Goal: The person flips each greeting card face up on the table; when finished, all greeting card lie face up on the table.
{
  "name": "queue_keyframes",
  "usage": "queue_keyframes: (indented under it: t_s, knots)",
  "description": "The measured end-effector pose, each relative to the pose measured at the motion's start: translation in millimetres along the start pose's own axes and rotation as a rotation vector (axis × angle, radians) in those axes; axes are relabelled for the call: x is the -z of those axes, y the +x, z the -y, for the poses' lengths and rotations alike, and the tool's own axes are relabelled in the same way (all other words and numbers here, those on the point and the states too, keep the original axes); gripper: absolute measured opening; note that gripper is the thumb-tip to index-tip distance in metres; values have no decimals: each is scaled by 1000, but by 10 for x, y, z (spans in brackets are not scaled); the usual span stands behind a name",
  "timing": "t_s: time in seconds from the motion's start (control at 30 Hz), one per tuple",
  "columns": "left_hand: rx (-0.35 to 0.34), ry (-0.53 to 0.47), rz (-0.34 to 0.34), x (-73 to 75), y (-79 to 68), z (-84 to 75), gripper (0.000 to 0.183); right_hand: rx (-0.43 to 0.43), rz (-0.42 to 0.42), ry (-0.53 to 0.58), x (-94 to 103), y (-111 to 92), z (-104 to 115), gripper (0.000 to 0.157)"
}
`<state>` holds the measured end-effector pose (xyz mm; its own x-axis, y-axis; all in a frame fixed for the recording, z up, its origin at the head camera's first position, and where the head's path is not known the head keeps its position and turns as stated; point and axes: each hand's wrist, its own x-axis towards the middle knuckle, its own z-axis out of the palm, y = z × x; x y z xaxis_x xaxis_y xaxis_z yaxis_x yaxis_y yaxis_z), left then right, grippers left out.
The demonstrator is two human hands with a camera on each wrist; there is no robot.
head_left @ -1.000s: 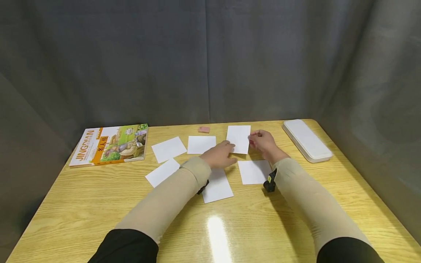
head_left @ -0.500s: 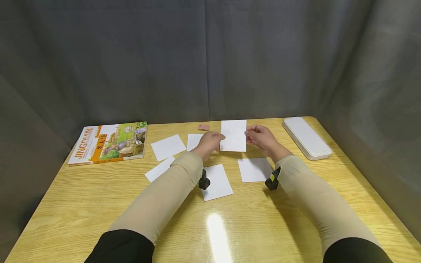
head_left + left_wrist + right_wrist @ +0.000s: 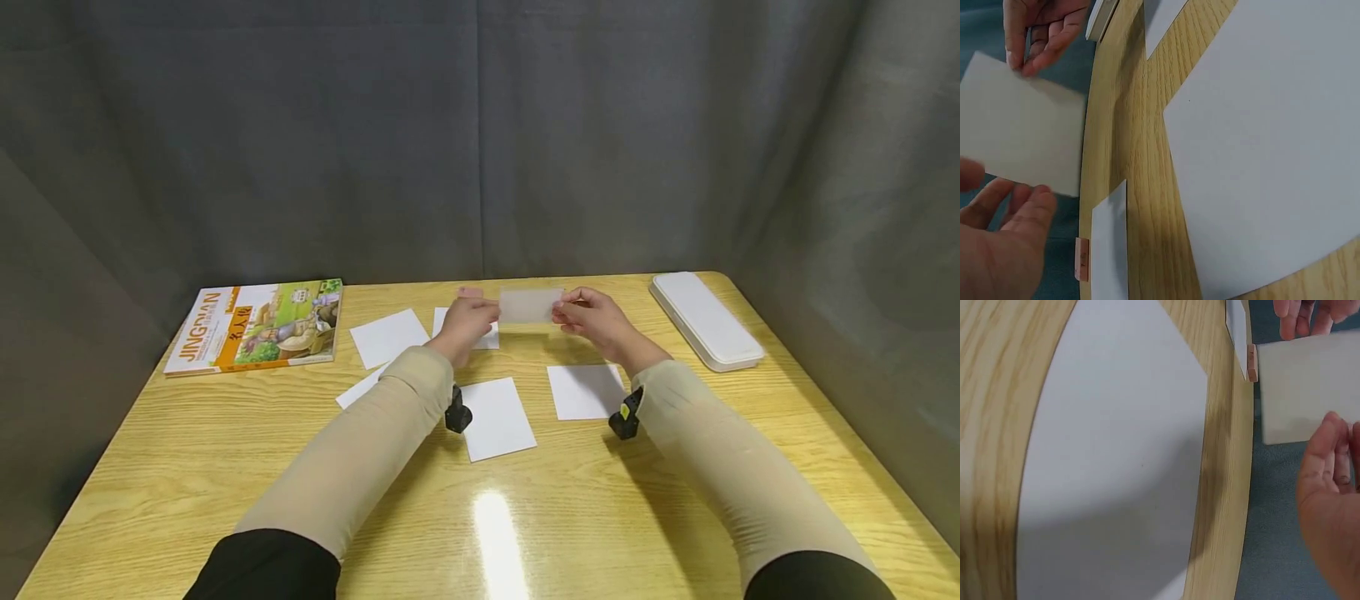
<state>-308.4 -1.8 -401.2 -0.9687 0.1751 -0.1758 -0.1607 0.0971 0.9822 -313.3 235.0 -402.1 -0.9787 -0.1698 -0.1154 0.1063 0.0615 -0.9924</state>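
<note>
A blank card [image 3: 527, 306] is held up above the far part of the table, its face tipped so it looks greyish and foreshortened in the head view. My left hand [image 3: 467, 326] pinches its left edge. On the opposite edge, the fingers and thumb of my right hand [image 3: 597, 322] pinch it too. Both wrist views show the pale card [image 3: 1019, 125] stretched between the two hands. Below lie more white cards: one at front centre [image 3: 498, 419], another on the right [image 3: 586, 392], one at the left [image 3: 388, 337], and one partly behind my left hand [image 3: 487, 335].
A pink eraser-like block [image 3: 471, 292] sits near the table's back edge. At the far left lies a colourful book [image 3: 255, 327], and a white oblong case [image 3: 706, 321] stands on the right. One more card [image 3: 362, 387] is partly covered by my left sleeve. Grey curtain hangs behind.
The left hand moved from touching the card's lower corner to pinching its left edge. The card rose off the table, shifted slightly left, and tilted from facing the head camera to nearly edge-on.
</note>
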Motion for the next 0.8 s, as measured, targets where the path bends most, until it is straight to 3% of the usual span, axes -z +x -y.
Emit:
queue_keyframes:
  t_s: [0.2,0.47,0.57,0.7,0.8]
  knots:
    - [-19,-140,-58,13,-28,7,41,-10,4,127,-29,9,-2,17]
    - [-56,-97,-76,22,-23,62,37,-5,-25,-50,-68,1,-34,8]
    - [-53,-78,-81,25,-21,79,40,-12,-29,-100,-85,3,-50,20]
    - [-52,-59,-73,18,-19,100,44,-27,-34,-125,-113,3,-68,29]
    - [-22,-82,-61,0,-17,119,41,-15,-50,-81,-142,2,-72,28]
